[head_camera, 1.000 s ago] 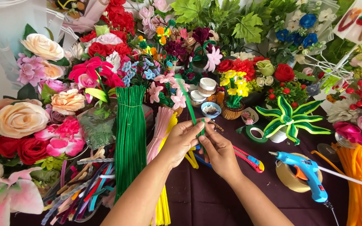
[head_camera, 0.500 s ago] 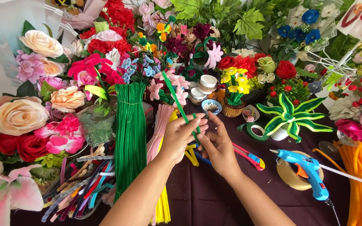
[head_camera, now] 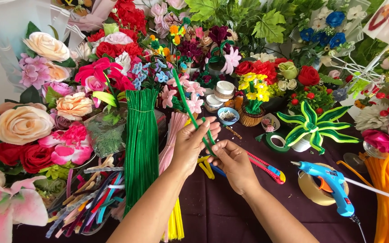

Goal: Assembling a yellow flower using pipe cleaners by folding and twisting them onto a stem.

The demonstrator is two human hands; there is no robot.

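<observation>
Left hand: [head_camera: 193, 145] raised above the table at scene centre, forearm rising from the near edge, slanting far and right. Palm turned right, fingers curled, thumb and fingertips closed on the green pipe cleaner.
Right hand: [head_camera: 232, 161] just right of and slightly nearer than the left, forearm entering from the near right. Knuckles up, fingers folded, pinching the stem's near end; fingertips touch those of the left hand.
Green pipe cleaner: [head_camera: 184, 101] 1 thin fuzzy stem, tilted, running from the 2 hands up and far-left toward the flowers. Held clear of the table.
Green bundle: [head_camera: 141, 144] tied sheaf of green stems lying left of the left forearm, long axis near to far.
Pink bundle: [head_camera: 171, 144] between the green bundle and the left wrist, partly hidden by the arm.
Yellow stems: [head_camera: 174, 222] lying under the left forearm, near edge.
Box cutter: [head_camera: 269, 168] red and yellow, on the dark cloth just right of the right hand.
Glue gun: [head_camera: 329, 184] blue, well right, resting beside a tape roll [head_camera: 309, 191].
Green tape: [head_camera: 275, 141] small roll, far right of the hands.
</observation>
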